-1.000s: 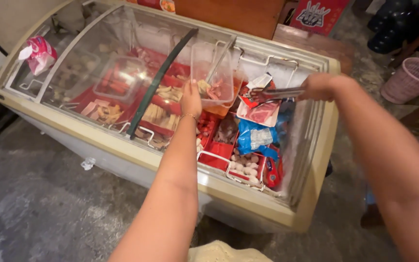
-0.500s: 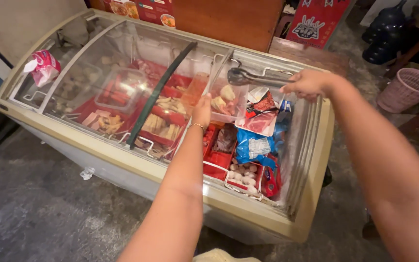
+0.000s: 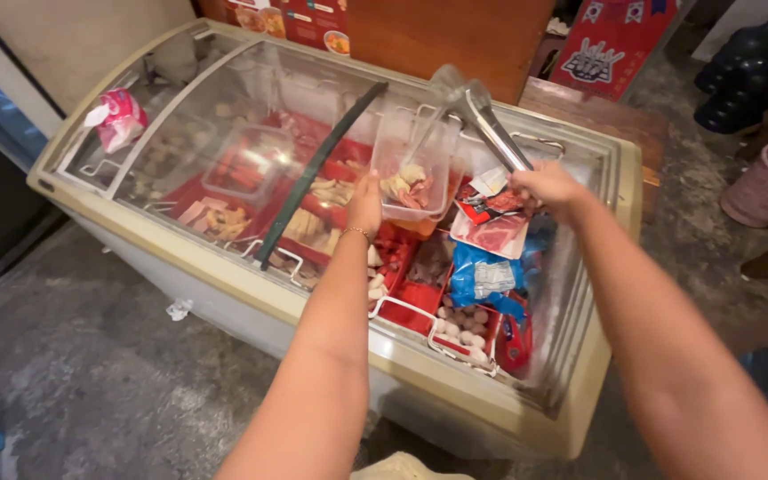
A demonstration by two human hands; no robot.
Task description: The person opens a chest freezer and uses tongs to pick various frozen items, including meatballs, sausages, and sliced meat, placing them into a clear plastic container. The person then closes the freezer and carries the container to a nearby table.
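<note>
Fingers [image 3: 540, 180] of right hand [image 3: 548, 188] clamped on metal tongs [image 3: 482, 116], long axis up-left, tips above clear plastic tub [image 3: 412, 164] gripped by left hand [image 3: 366, 200] over open chest freezer [image 3: 455, 391], tub just left of tongs.

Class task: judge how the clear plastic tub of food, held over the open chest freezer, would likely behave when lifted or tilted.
The clear plastic tub is thin-walled, so probably light and slightly flexible. The left hand grips one edge, so it may tip. The loose food pieces inside would likely slide.
</note>
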